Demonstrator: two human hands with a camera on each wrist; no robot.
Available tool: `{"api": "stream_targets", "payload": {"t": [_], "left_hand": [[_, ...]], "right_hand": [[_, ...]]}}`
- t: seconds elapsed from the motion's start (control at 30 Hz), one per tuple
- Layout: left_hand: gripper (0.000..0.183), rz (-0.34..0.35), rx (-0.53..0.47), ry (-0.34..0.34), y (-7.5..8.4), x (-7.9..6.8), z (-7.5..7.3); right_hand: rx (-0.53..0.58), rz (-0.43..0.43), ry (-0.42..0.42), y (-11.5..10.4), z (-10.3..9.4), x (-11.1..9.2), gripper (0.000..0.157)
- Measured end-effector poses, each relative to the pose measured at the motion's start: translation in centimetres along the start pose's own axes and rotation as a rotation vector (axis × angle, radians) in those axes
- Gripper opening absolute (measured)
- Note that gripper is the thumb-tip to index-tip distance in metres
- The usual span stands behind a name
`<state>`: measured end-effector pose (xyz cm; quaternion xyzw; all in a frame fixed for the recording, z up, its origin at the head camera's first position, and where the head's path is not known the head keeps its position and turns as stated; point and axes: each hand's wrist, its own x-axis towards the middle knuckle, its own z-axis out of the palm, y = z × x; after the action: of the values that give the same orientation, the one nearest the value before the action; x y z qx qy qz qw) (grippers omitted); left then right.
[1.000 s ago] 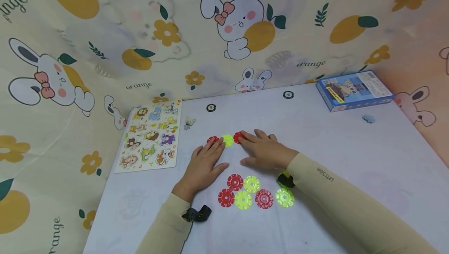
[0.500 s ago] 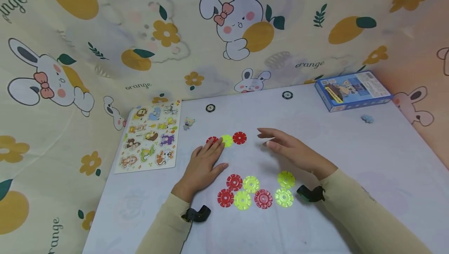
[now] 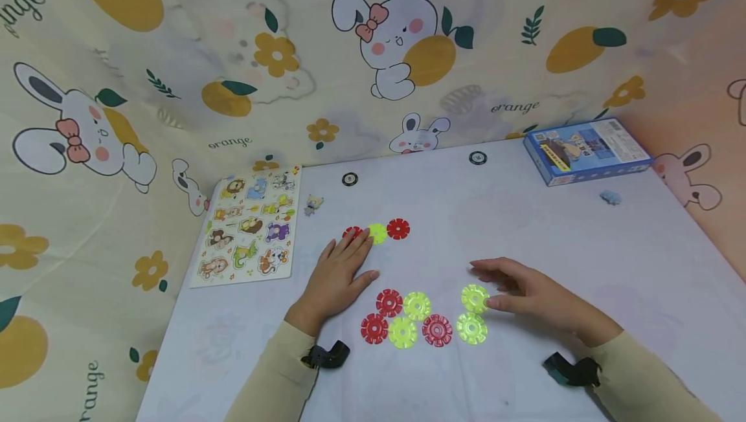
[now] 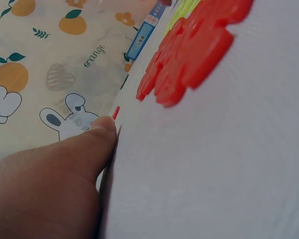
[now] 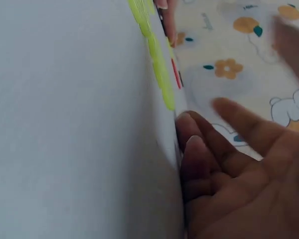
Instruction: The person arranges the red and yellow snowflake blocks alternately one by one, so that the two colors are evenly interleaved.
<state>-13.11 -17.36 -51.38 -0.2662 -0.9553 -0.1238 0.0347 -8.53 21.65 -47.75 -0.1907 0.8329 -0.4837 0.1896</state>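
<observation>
My left hand [image 3: 337, 281] lies flat on the table, fingertips over a red notched plastic disc [image 3: 350, 231] that they partly cover. In line with it sit a yellow-green disc [image 3: 377, 234] and another red disc [image 3: 398, 228]. My right hand [image 3: 539, 294] hovers at the right with loosely bent fingers and nothing in them. Its thumb tip is right at the edge of a yellow-green disc [image 3: 474, 298], which has a second one [image 3: 472, 328] just below. In the right wrist view, yellow-green discs [image 5: 157, 59] show edge-on beyond the fingers.
Nearer me lie more discs, among them a red one [image 3: 437, 330]. An animal puzzle board [image 3: 294, 260] is at left beside a small figure [image 3: 313, 204]. Two black round chips, one at left [image 3: 350, 179], lie at the back. A blue box [image 3: 588, 150] and small blue piece [image 3: 610, 197] are at right.
My right hand has come off the right-hand red disc of the upper row and moved right and toward me, beside the yellow-green pair. My left hand has stayed put.
</observation>
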Motion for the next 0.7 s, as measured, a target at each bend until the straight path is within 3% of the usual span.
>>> {"api": "stream_targets", "payload": {"t": [0.3, 0.47, 0.7], "left_hand": [[0.070, 0.000, -0.007, -0.001, 0.0, 0.0, -0.1], [0.069, 0.001, -0.005, -0.001, 0.0, 0.0, -0.1], [0.070, 0.001, -0.003, -0.004, 0.0, -0.1, -0.1]], "right_hand": [[-0.273, -0.047, 0.031, -0.2, 1.2, 0.1, 0.044], [-0.265, 0.022, 0.058, -0.8, 1.6, 0.8, 0.036], [-0.137, 0.117, 0.105, -1.8, 1.4, 2.9, 0.017]]}}
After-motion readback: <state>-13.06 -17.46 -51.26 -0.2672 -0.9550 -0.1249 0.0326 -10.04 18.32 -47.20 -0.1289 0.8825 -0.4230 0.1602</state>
